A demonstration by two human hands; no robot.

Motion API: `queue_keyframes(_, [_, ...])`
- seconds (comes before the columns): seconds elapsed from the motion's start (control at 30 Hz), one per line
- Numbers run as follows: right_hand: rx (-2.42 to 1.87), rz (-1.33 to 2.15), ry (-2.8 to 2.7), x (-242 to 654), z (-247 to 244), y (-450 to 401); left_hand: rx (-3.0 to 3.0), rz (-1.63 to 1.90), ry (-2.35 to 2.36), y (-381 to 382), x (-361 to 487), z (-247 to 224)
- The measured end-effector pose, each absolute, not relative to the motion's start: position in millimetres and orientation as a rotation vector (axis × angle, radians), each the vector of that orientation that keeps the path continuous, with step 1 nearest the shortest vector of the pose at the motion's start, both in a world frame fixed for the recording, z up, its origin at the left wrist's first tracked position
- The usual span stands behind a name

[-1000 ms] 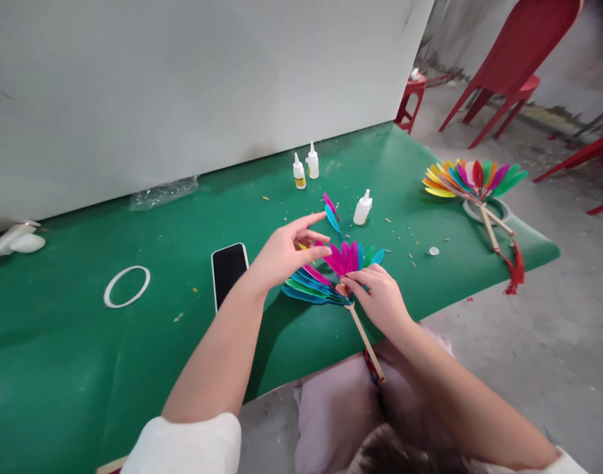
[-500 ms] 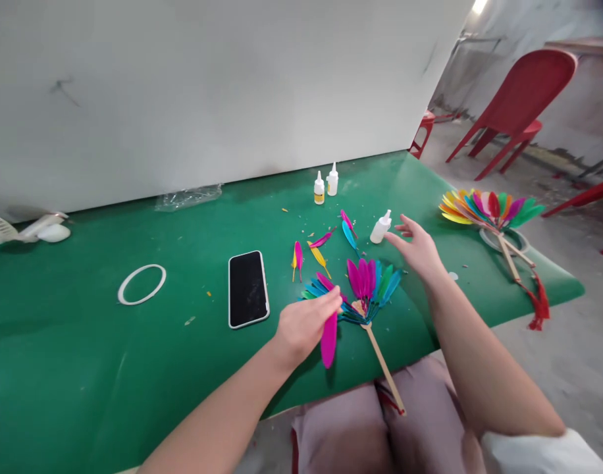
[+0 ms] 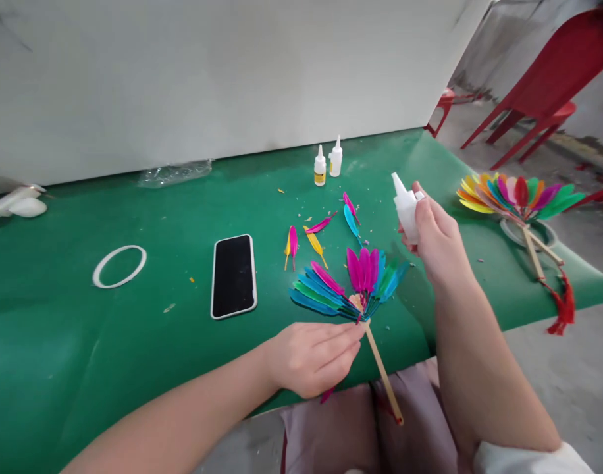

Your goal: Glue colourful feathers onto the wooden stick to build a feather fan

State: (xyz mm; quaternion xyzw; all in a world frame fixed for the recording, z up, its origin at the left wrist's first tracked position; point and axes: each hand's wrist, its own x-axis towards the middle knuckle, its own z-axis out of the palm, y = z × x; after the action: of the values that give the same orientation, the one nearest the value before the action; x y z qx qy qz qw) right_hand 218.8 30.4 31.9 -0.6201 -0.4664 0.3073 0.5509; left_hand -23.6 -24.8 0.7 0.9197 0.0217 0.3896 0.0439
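A magenta feather (image 3: 327,395) is pinched in my left hand (image 3: 318,359); most of it is hidden under the palm, and its quill end shows at the fingertips. Those fingertips are beside the head of a feather fan (image 3: 365,276), whose wooden handle points toward my lap. Blue, green and magenta feathers spread from the fan in two groups. Up to the right, my right hand (image 3: 432,234) is closed around a white glue bottle (image 3: 406,210), held above the table with its nozzle up and tilted left. Loose magenta, yellow and blue feathers (image 3: 315,243) lie beyond the fan.
Two more glue bottles (image 3: 320,168) stand near the white wall. A phone (image 3: 234,276) and a white ring (image 3: 118,266) lie to the left on the green table (image 3: 148,368). At right, a multicoloured feather fan (image 3: 521,197) rests on a tape roll (image 3: 551,232).
My right hand has closed on the glue bottle and lifted it off the table. My left hand has brought the magenta feather's quill end to the fan's head. The view has shifted slightly.
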Motion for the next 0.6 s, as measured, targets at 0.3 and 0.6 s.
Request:
queue_keyframes(0.3, [-1.140, 0.970, -1.019, 202.8, 38.6, -4.8, 2.847, 1.122, 0.254, -31.1, -23.8, 9.9])
queue_keyframes(0.6, [-1.111, 0.970, -1.001, 178.1, 25.0, -11.0, 2.921, 1.039, 0.241, -26.1, -25.1, 8.4])
